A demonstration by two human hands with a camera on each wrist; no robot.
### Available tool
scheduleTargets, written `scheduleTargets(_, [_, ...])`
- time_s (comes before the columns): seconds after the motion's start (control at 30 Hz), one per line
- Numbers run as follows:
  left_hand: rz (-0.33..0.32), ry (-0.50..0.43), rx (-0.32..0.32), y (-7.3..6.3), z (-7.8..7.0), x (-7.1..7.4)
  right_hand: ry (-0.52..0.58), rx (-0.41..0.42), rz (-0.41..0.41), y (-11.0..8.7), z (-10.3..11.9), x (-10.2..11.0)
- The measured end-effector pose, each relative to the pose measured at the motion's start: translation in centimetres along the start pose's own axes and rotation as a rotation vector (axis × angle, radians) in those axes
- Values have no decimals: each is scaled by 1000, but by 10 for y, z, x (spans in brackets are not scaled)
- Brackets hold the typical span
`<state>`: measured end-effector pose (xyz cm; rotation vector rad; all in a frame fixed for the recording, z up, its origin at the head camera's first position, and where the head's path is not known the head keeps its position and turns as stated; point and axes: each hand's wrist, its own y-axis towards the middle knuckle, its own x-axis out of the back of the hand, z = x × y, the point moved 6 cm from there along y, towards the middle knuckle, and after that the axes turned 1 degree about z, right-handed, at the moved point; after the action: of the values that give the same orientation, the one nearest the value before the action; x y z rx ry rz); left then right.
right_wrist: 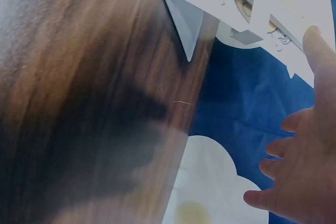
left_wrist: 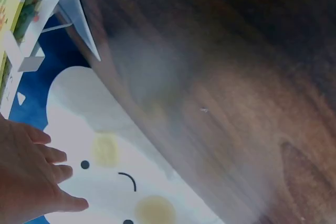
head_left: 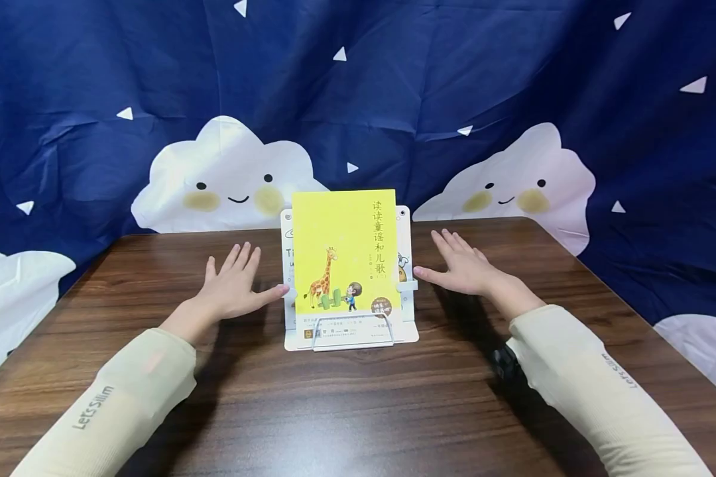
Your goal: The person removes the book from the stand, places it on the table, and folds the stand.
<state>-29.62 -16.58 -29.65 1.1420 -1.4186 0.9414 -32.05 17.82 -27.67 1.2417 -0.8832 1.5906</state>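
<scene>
- At the middle of the table (head_left: 346,411), one yellow book (head_left: 340,225), upright and leaning slightly back, cover facing the wearer; it rests against the front of a white book stand (head_left: 407,308).
- Cover of book: dark Chinese characters in a column at upper right; a giraffe (head_left: 323,278) and a small child figure (head_left: 353,296) printed below, with a pale band along the foot.
- Book stand: white, wider than the book, printed drawings partly visible on both sides; white clip (head_left: 408,285) at its right edge; wire rest (head_left: 353,346) across the foot of the book.
- Left hand (head_left: 234,285): fingers extended and spread, gripping nothing; thumb towards the stand's left edge, contact too close to tell.
- Right hand (head_left: 461,266): fingers extended, thumb held apart, gripping nothing; thumb tip just beside the stand's right edge, contact likewise uncertain.
- Sleeves, pair, pale cream with dark lettering: left sleeve (head_left: 113,397), right sleeve (head_left: 585,377); small black device (head_left: 504,362) at the right wrist.
- Table: brown, wood-grained, glossy, with shadows beneath both arms.
- Behind the table, blue cloth (head_left: 394,79), creased, printed with white triangles (head_left: 340,54) and smiling white clouds (head_left: 233,172).
</scene>
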Motion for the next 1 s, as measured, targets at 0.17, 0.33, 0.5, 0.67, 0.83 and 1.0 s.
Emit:
scheduleTargets(0.17, [15,-30,1,0,-2,7,21,39,-6,1,6,7])
scheduleTargets(0.33, [18,-56,0,0,-2,13,63,80,-8,5,12,15])
scheduleTargets(0.5, [-71,-84,-35,2,-3,21,109,114,-32,7,23,27])
scheduleTargets(0.67, [-161,-151,-46,3,-4,30,124,118,-61,8,31,37])
scheduleTargets(0.83, [-203,-234,-16,2,-4,35,141,109,-97,8,35,42])
scheduleTargets(1.0, [-257,-319,5,1,-5,37,219,100,-146,8,39,43])
